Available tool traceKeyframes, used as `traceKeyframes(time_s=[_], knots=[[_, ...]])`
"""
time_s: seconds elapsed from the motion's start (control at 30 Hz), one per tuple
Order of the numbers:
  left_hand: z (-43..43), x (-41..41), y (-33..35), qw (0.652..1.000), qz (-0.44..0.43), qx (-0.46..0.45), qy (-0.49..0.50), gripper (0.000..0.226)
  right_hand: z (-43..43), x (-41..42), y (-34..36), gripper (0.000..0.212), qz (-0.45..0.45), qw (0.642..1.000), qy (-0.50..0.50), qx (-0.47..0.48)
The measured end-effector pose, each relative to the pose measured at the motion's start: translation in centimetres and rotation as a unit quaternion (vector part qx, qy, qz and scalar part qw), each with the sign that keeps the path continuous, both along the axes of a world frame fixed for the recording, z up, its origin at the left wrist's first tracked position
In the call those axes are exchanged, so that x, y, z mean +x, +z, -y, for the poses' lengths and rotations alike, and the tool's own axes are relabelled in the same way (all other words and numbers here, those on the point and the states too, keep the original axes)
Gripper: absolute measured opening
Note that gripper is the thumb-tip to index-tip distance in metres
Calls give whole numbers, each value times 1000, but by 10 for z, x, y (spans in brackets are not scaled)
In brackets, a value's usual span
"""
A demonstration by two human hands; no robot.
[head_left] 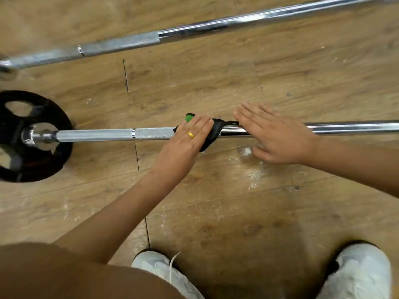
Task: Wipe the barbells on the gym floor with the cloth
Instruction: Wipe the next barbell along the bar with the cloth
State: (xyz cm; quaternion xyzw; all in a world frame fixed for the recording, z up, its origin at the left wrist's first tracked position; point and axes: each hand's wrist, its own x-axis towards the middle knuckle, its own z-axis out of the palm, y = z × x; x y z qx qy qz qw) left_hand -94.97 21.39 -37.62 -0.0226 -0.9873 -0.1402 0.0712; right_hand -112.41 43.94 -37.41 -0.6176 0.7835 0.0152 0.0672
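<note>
The left hand (187,137) lies flat, fingers straight, pressing the black-and-green cloth (216,128) onto the near bar (97,134) where the rough grip meets the smooth chrome; the right hand (274,134) is spread flat over the bar just right of the cloth, holding nothing. A black plate (32,169) sits on the bar's left end; the far bar (194,32) lies well apart on the wooden floor (216,212); white shoes (362,275) show below.

You have open wood-plank floor (216,83) between the near chrome barbell (97,134) and the far chrome barbell (121,44). The black round weight plate (43,167) closes the near bar's left end; white shoes (358,270) stand nearest you.
</note>
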Motion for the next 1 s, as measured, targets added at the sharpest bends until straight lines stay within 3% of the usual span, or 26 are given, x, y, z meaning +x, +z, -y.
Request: traceKeyframes(time_s=[0.2, 0.57, 0.77, 1.0], knots=[[-8, -11, -3, 1000, -17, -20, 11, 62, -1, 2, 2, 92, -22, 999, -23, -11], [-14, -22, 5, 999, -24, -30, -4, 67, -11, 15, 6, 97, 9, 978, -206, 17], [0, 1, 0, 991, -22, 18, 127, 62, -11, 8, 5, 100, 5, 979, -203, 17], [-1, -5, 4, 993, -11, 9, 114, 64, -10, 11, 5, 97, 0, 978, -208, 25]])
